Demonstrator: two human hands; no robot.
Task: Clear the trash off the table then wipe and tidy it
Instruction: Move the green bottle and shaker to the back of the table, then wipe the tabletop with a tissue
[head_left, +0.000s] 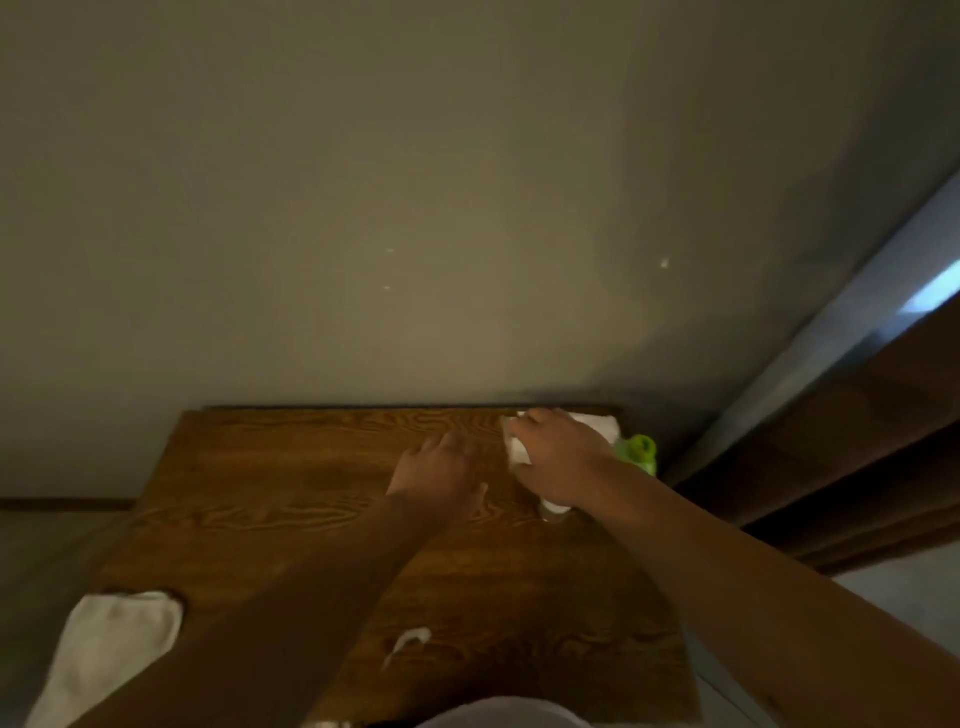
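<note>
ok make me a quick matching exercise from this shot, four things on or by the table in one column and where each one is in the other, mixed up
Things:
1. white cloth
2. green bottle
3. left hand
4. small white scrap

Places:
A. far right corner of the table
B. near left corner, hanging over the edge
C. near edge, around the middle
D. flat on bare wood, beside the right hand

Pairs: 1-B, 2-A, 3-D, 4-C

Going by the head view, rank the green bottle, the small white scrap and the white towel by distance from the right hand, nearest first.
1. Green bottle: at the table's far right corner, just beyond the right hand, which rests on a white cloth.
2. Small white scrap: near the front edge, middle.
3. White towel: front left corner, hanging over the edge.
</note>
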